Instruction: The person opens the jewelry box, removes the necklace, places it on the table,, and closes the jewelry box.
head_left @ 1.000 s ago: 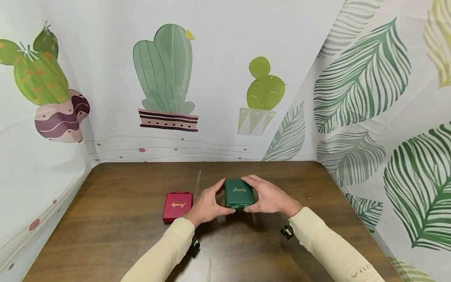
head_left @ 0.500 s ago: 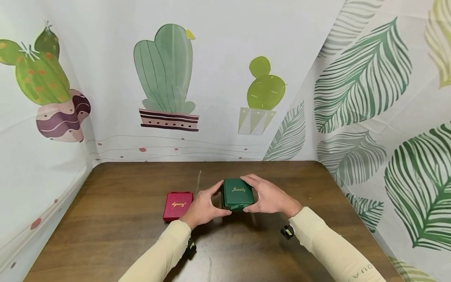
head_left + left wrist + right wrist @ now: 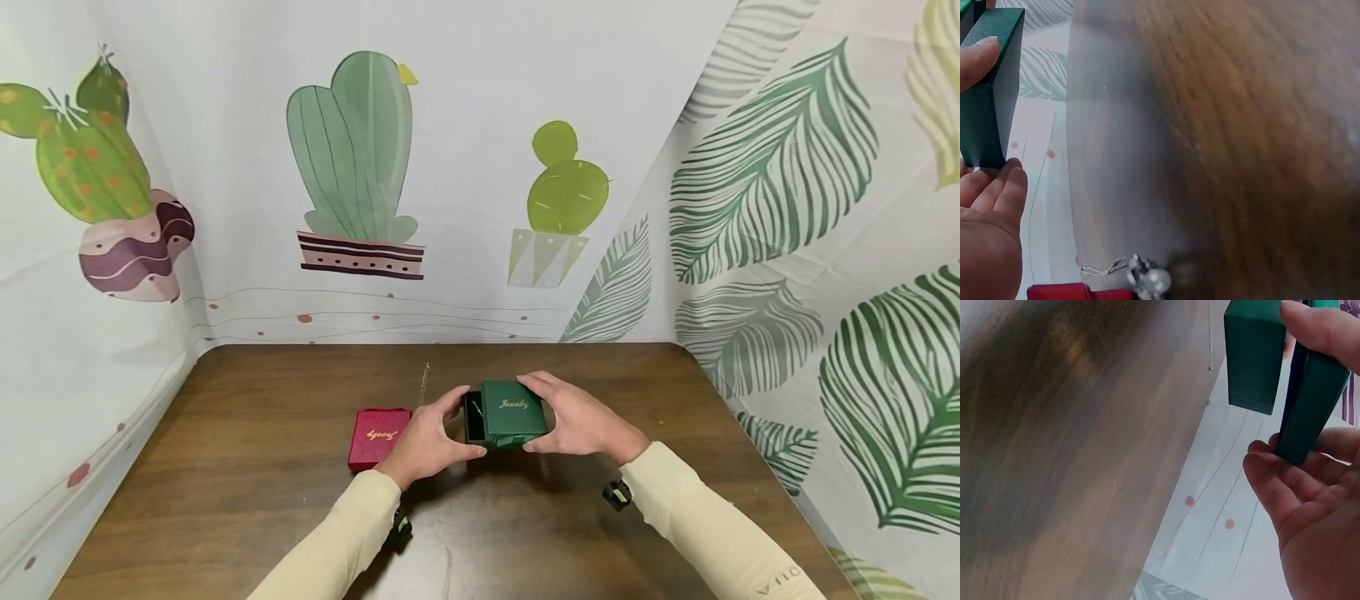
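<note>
Both hands hold a green jewelry box in the head view, its two halves parted. My right hand (image 3: pixel 581 419) grips the lid (image 3: pixel 513 408), lettered "Jewelry" in gold, between thumb and fingers. My left hand (image 3: pixel 431 437) grips the base (image 3: pixel 979 119) with thumb and fingertips at opposite edges. The lid is shifted right over the base, baring a dark strip of interior (image 3: pixel 474 421) with a thin bright line in it. In the right wrist view, the tilted lid (image 3: pixel 1315 394) and the base (image 3: pixel 1254 359) show a gap between them.
A red jewelry box (image 3: pixel 377 437) lies on the brown wooden table (image 3: pixel 225 467), left of my left hand. Behind that hand a thin chain (image 3: pixel 424 382) stretches toward the back. A pearl pendant (image 3: pixel 1159 281) shows beside the red box. Printed cloth (image 3: pixel 465 167) hangs behind the table.
The lid and base have come apart: my left hand moved left with the base, and the lid shifted slightly right, revealing the interior. The red box stayed put.
</note>
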The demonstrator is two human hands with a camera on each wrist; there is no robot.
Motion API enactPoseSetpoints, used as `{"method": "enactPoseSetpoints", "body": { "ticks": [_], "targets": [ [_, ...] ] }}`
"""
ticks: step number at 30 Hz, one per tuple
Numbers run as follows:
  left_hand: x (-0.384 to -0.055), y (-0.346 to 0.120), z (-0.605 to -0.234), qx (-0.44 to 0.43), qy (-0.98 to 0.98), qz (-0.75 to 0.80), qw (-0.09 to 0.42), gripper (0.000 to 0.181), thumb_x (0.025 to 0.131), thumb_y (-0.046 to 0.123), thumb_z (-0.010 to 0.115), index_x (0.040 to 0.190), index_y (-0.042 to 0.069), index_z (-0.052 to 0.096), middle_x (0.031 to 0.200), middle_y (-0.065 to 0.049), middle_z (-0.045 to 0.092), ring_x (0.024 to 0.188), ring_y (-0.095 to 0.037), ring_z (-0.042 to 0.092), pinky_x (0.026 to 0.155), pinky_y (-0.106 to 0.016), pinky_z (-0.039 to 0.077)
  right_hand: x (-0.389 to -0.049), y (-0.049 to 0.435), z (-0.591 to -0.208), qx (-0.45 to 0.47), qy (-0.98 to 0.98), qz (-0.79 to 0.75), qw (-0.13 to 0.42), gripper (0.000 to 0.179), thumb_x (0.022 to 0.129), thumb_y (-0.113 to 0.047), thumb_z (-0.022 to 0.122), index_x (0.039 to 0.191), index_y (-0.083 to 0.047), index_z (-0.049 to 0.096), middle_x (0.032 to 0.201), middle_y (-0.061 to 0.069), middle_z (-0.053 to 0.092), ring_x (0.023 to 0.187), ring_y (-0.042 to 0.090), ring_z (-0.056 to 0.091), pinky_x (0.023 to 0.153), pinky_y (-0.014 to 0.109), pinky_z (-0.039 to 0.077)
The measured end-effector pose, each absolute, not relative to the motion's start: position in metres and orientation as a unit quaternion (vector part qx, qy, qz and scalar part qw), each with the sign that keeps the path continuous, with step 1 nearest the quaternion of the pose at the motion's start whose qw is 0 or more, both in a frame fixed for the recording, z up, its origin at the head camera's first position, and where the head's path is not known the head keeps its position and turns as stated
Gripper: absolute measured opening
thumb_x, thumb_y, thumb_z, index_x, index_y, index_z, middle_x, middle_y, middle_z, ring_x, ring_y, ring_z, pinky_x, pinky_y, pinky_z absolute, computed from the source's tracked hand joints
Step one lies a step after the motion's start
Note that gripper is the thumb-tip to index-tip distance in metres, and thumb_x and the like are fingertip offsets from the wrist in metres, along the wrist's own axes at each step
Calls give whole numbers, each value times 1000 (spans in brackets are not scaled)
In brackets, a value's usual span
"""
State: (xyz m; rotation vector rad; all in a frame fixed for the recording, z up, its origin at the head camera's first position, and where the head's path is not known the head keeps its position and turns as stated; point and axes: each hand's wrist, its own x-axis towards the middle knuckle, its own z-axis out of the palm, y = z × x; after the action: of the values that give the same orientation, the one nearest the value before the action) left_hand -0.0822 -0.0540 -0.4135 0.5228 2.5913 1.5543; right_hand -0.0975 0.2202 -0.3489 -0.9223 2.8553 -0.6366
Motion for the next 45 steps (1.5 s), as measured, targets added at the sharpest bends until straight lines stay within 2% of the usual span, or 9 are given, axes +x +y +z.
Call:
{"method": "enactPoseSetpoints", "body": {
  "ticks": [7,15,29,38,45],
  "targets": [
    [-80,-57,-413,157,851,500,32,93,73,32,94,154,20,49,136,-7,69,127,-32,65,106,-59,52,-97,225,-350,-304,930,-203,28,98,75,-33,93,156,-5,44,151,5,52,122,18,61,102,44,55],
    [-78,-59,-414,146,866,477,39,94,74,32,93,155,22,47,154,-13,56,136,-34,59,111,-57,50,-96,231,-351,-301,931,-203,26,98,75,-32,92,155,-4,44,153,6,51,125,20,60,103,45,55],
    [-78,-60,-409,135,876,460,52,95,74,31,93,155,22,45,153,-14,56,136,-34,59,111,-58,50,-96,240,-354,-289,934,-209,32,98,75,-31,92,157,-5,42,155,8,49,129,23,59,105,47,54],
    [-80,-59,-407,149,884,439,56,97,73,31,94,155,13,44,149,-15,58,131,-33,60,110,-55,51,-96,248,-358,-283,936,-205,35,98,77,-30,92,157,-4,41,156,8,48,128,23,58,103,47,54],
    [-82,-59,-407,168,886,428,58,98,74,29,94,154,5,42,156,-13,47,130,-30,56,112,-53,50,-93,256,-363,-272,938,-209,38,97,77,-29,91,157,-7,42,156,7,47,126,22,58,101,46,55]
  ]
}}
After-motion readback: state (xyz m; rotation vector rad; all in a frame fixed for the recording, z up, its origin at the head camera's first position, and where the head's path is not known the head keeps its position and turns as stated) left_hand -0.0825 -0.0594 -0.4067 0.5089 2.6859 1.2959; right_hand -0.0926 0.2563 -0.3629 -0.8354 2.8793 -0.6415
